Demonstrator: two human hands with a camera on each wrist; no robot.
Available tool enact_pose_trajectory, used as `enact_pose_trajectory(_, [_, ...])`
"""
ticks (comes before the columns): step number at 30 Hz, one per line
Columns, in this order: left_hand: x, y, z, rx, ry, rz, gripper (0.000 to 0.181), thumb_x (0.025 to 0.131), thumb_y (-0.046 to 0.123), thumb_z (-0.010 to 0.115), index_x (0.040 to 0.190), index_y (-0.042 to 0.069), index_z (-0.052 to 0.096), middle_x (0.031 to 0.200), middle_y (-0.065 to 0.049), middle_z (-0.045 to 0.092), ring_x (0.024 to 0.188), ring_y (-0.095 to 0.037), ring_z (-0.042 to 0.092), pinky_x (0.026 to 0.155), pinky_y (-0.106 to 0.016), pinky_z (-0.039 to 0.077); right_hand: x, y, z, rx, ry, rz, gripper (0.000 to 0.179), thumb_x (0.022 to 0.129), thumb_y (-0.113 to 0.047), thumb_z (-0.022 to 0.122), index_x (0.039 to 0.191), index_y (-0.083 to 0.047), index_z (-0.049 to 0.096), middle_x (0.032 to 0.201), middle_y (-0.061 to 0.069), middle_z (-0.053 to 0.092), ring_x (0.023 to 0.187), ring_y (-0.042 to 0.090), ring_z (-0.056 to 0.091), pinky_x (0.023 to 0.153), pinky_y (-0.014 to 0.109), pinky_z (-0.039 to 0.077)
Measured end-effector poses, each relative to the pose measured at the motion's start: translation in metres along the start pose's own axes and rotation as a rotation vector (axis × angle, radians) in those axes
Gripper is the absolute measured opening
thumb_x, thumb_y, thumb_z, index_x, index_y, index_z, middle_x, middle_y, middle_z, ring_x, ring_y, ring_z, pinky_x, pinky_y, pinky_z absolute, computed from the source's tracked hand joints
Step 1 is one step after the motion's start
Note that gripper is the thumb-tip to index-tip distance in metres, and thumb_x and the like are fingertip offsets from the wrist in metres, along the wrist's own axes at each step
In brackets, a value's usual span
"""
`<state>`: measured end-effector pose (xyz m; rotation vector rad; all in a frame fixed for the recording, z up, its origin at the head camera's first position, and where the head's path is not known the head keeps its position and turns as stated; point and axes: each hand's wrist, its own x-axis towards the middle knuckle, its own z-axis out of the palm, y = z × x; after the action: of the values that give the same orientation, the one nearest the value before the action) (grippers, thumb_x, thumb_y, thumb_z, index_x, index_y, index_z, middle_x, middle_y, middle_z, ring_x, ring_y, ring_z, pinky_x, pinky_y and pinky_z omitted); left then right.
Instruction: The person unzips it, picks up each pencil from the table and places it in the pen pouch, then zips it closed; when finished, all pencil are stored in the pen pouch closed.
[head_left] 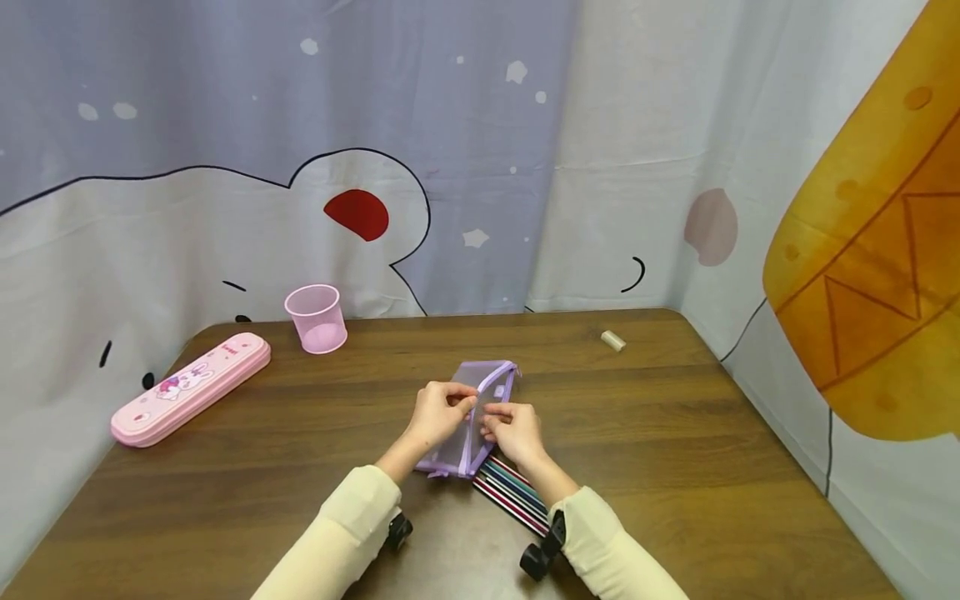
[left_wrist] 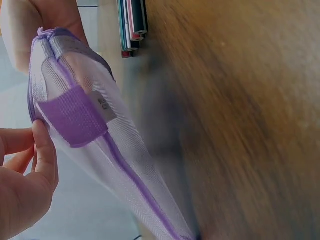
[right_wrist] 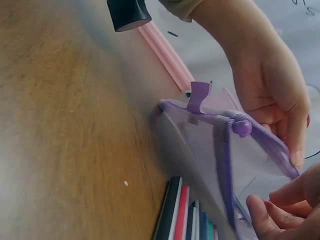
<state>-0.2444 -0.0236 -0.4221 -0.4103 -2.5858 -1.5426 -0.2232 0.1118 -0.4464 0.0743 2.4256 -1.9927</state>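
A purple mesh zip pouch [head_left: 457, 433] stands on the table with its zipped mouth parted. My left hand [head_left: 442, 412] pinches one edge of that mouth between thumb and fingers; the grip also shows in the left wrist view, beside a purple fabric tab [left_wrist: 75, 117]. Across from it, my right hand [head_left: 517, 433] has its curled fingertips at the other zip edge, holding it apart from the first. A bundle of colored pencils [head_left: 513, 496] lies beside the pouch, under the right wrist. In the right wrist view the pencils' ends [right_wrist: 182, 210] show close to the mesh side.
A pink pencil case [head_left: 191, 387] with a rabbit picture lies at the left. Behind it stands a translucent pink cup [head_left: 318, 321]. A small pale cylindrical piece [head_left: 612, 340] sits toward the back right. A printed curtain [head_left: 480, 167] hangs along the table's far edge.
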Motion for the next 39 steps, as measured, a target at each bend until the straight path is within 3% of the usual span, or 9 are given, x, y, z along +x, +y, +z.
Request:
enact_pose_trajectory(4, [-0.001,-0.001,-0.003,-0.008,0.015,-0.012,0.013,0.078,0.005,0.062,0.088,-0.001,0.068,0.070,-0.012,0.067,0.054,-0.008,0.059,0.048,-0.017,0.048,-0.012,-0.005,-0.015,-0.216,-0.065,-0.101,0.016,0.077,-0.002,0.061,0.091,0.004,0.067,0.080,0.017,0.068,0.062,0.011,0.062,0.057,0.022,0.052])
enact_pose_trajectory(10, [-0.002,-0.003,-0.008,-0.022,0.023,-0.025,0.012,0.078,0.003,0.062,0.087,-0.002,0.068,0.069,-0.012,0.067,0.053,-0.009,0.059,0.048,-0.018,0.048,-0.037,-0.007,-0.053,-0.738,-0.293,-0.338,0.009,0.066,-0.007,0.069,0.075,-0.007,0.069,0.064,-0.001,0.065,0.058,0.003,0.053,0.053,0.016,0.041])
enact_pose_trajectory(12, [-0.002,-0.003,-0.009,-0.020,0.026,-0.022,0.011,0.078,0.003,0.063,0.086,-0.001,0.069,0.068,-0.012,0.067,0.053,-0.009,0.059,0.048,-0.018,0.048,-0.046,-0.007,-0.064,-0.855,-0.339,-0.344,0.011,0.062,-0.008,0.072,0.072,-0.009,0.069,0.060,-0.005,0.061,0.056,0.004,0.051,0.050,0.019,0.039])
enact_pose_trajectory(15, [-0.003,-0.004,-0.010,-0.017,0.024,-0.021,0.011,0.078,0.004,0.063,0.086,0.000,0.069,0.067,-0.012,0.067,0.052,-0.008,0.058,0.048,-0.017,0.048,-0.056,-0.006,-0.078,-0.962,-0.355,-0.270,0.015,0.058,-0.013,0.075,0.071,-0.013,0.068,0.056,-0.009,0.055,0.055,0.007,0.048,0.047,0.024,0.037])
enact_pose_trajectory(20, [-0.004,-0.005,-0.010,-0.014,0.011,-0.036,0.012,0.078,0.004,0.063,0.087,-0.001,0.069,0.068,-0.011,0.067,0.052,-0.008,0.058,0.047,-0.017,0.047,-0.063,-0.002,-0.089,-0.944,-0.367,-0.187,0.016,0.059,-0.016,0.077,0.071,-0.014,0.065,0.053,-0.009,0.051,0.054,0.008,0.046,0.048,0.027,0.036])
enact_pose_trajectory(27, [-0.006,-0.007,-0.011,-0.004,0.025,-0.030,0.010,0.077,0.004,0.064,0.085,0.001,0.069,0.067,-0.011,0.067,0.052,-0.008,0.058,0.046,-0.017,0.045,-0.059,0.007,-0.095,-0.825,-0.453,-0.219,0.013,0.064,-0.008,0.074,0.066,-0.010,0.061,0.053,-0.006,0.053,0.050,0.004,0.044,0.047,0.020,0.036])
enact_pose_trajectory(32, [-0.008,-0.009,-0.012,0.002,0.022,-0.032,0.009,0.077,0.004,0.064,0.084,0.002,0.070,0.067,-0.010,0.067,0.051,-0.006,0.057,0.046,-0.017,0.045,-0.058,0.010,-0.097,-0.774,-0.438,-0.238,0.011,0.064,-0.006,0.073,0.065,-0.008,0.063,0.056,-0.003,0.060,0.051,0.000,0.048,0.049,0.016,0.040])
enact_pose_trajectory(36, [-0.007,-0.009,-0.013,0.003,0.025,-0.034,0.010,0.077,0.004,0.064,0.085,0.002,0.070,0.067,-0.011,0.067,0.052,-0.008,0.058,0.046,-0.017,0.046,-0.054,0.010,-0.100,-0.682,-0.402,-0.250,0.013,0.066,-0.004,0.072,0.077,-0.004,0.065,0.058,0.000,0.061,0.052,0.000,0.049,0.050,0.016,0.042])
enact_pose_trajectory(39, [-0.006,-0.009,-0.013,0.000,0.029,-0.035,0.010,0.077,0.004,0.064,0.085,0.001,0.069,0.068,-0.012,0.068,0.052,-0.009,0.059,0.046,-0.017,0.046,-0.050,0.010,-0.099,-0.556,-0.362,-0.255,0.027,0.070,-0.002,0.069,0.096,-0.001,0.063,0.063,0.004,0.062,0.054,0.000,0.051,0.050,0.017,0.045])
